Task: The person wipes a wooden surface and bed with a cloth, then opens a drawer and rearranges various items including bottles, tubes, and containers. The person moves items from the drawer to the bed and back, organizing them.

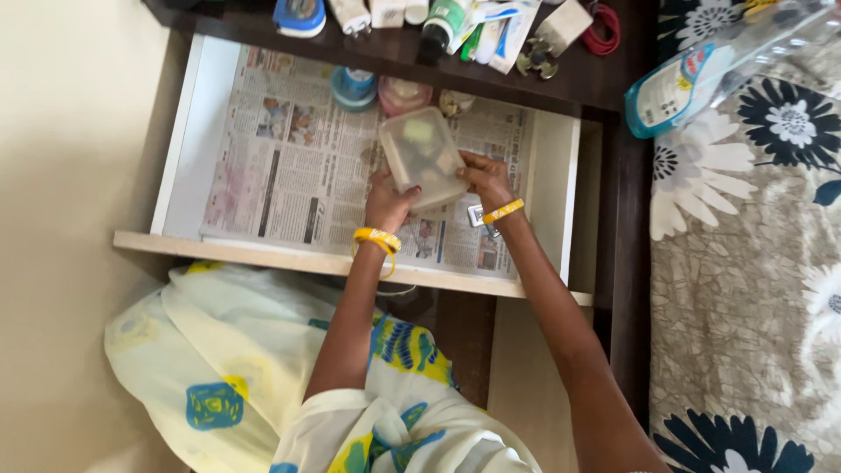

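Note:
A translucent plastic box (421, 155) with a lid and small dark items inside is held over the open drawer (194, 131). My left hand (386, 201) grips its near left corner. My right hand (486, 178) grips its right side. Both wrists wear yellow bangles. The drawer is lined with newspaper (298, 166). A small square object (477, 215) lies on the paper just under my right wrist.
At the drawer's back stand a blue-lidded jar (355, 88) and a pink-lidded jar (404, 94). The dark tabletop (578, 74) above carries tubes, bottles and a red cord (604, 31). A plastic bag (701, 74) lies on the floral bedspread (745, 263) at right.

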